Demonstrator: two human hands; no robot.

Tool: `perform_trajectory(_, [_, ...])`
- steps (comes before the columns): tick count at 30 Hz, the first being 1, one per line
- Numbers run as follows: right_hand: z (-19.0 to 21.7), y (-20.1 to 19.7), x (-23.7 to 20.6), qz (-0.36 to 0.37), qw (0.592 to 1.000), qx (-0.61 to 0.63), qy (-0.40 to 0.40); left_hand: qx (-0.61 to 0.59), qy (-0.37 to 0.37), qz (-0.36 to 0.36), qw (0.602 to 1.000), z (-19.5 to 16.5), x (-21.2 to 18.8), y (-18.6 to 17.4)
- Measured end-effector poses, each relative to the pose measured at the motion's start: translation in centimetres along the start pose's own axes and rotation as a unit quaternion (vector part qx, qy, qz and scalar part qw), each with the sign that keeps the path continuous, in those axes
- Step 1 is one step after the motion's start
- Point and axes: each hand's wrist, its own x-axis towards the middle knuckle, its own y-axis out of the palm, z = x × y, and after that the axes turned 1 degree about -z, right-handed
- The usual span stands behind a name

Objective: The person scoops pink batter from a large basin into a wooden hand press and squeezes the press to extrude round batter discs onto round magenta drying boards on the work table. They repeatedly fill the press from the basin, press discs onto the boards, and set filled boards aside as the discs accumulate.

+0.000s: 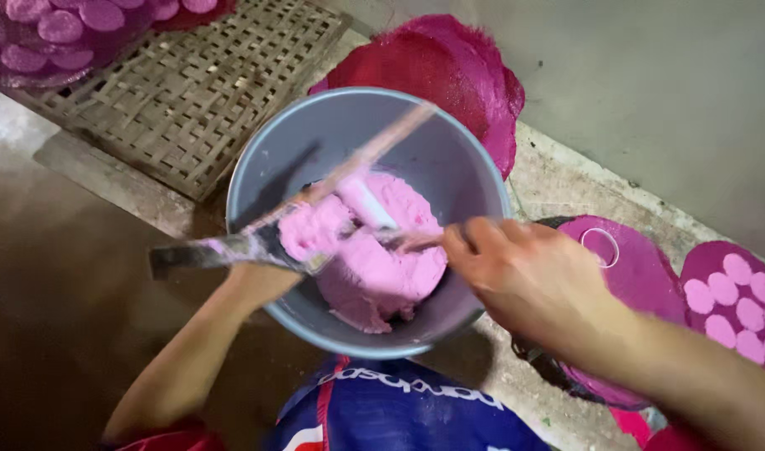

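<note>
- Two bare hands work at a grey plastic bucket [332, 142] seen from above, which stands on the floor just above the person's blue garment [399, 409].
- Pink dough [374, 267] lies as a thick lump in the bottom of the bucket, heaped toward its near wall.
- Right hand [524, 276]: fingers closed around a small scraper [382, 219] whose blurred tip rests on the dough.
- Left hand [261, 284]: mostly hidden under the bucket's rim; whether its fingers are open or closed cannot be told.
- Long flat stick [315, 196], smeared pink, lies slanted across the bucket's mouth, one end past the left rim.
- Woven bamboo mat [190, 92] lies beyond the bucket.
- Magenta round trays [449, 67] rest behind and to the right; one carries pink discs [737, 301].
</note>
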Motion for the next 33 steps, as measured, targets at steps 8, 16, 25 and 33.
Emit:
perform_trajectory(8, [5.0, 2.9, 5.9, 0.008, 0.987, -0.089, -0.134, 0.107, 0.042, 0.064, 0.991, -0.2, 0.1, 4.4])
perform_trajectory(16, [2.0, -1.1, 1.8, 0.098, 0.994, 0.026, -0.036, 0.162, 0.096, -0.101, 0.977, 0.9, -0.6, 1.0])
perform_trajectory(25, [7.2, 6.9, 4.9, 0.036, 0.995, -0.032, -0.088, 0.174, 0.001, 0.001, 0.985, -0.1, 0.5, 3.4])
perform_trajectory(33, [2.6, 0.4, 4.2, -0.119, 0.935, 0.319, 0.095, 0.216, -0.033, -0.138, 0.966, -0.7, 1.3, -0.3])
